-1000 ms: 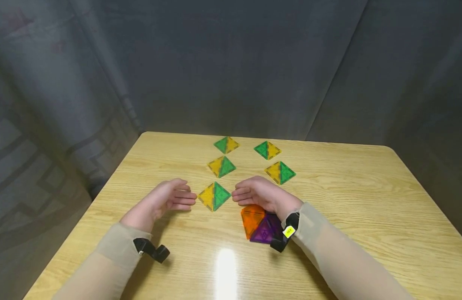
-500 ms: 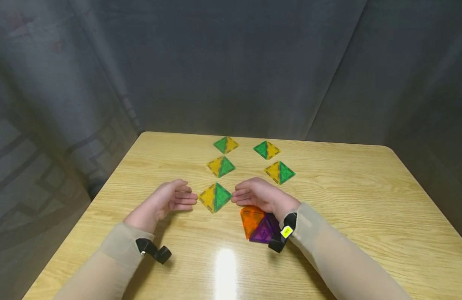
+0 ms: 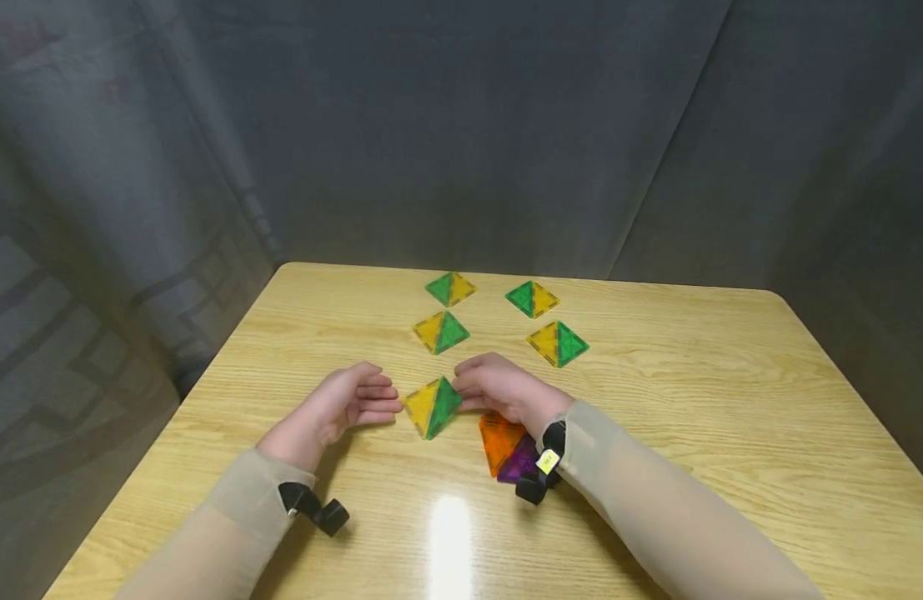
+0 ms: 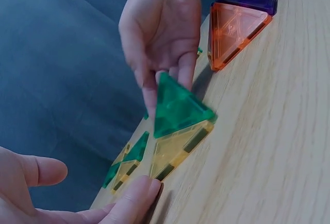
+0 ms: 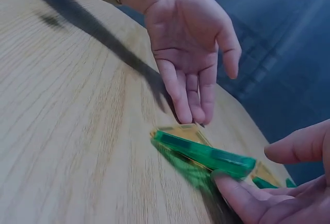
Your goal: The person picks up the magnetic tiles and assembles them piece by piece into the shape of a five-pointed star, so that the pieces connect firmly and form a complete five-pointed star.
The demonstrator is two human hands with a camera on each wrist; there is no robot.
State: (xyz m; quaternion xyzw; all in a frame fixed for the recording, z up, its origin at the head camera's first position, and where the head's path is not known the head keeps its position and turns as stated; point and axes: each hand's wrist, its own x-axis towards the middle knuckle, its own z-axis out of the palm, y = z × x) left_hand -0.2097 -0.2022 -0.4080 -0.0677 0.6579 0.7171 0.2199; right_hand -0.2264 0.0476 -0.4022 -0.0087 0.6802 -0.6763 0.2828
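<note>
A translucent yellow magnetic tile (image 3: pixel 420 407) and a green magnetic tile (image 3: pixel 444 408), both triangles, lie edge to edge between my hands. The green one is tilted, its outer corner raised off the table, as the right wrist view shows. My right hand (image 3: pixel 499 388) has its fingertips under that raised corner, fingers extended. On the other side my left hand (image 3: pixel 356 402) stays on edge with straight fingers, fingertips right at the yellow tile's outer corner. Below my right wrist are an orange tile piece (image 3: pixel 499 442) and a purple tile piece (image 3: pixel 515 463), partly hidden by the wrist and its camera.
Farther back on the wooden table (image 3: pixel 671 375) lie several flat yellow-green tile pairs, among them a near left pair (image 3: pixel 440 332) and a near right pair (image 3: pixel 558 343). A dark curtain (image 3: pixel 461 150) hangs behind the table's far edge.
My right hand has moved left, and the green tile has gone from flat to tilted. The pair has shifted slightly toward me, and my left hand has moved a little right.
</note>
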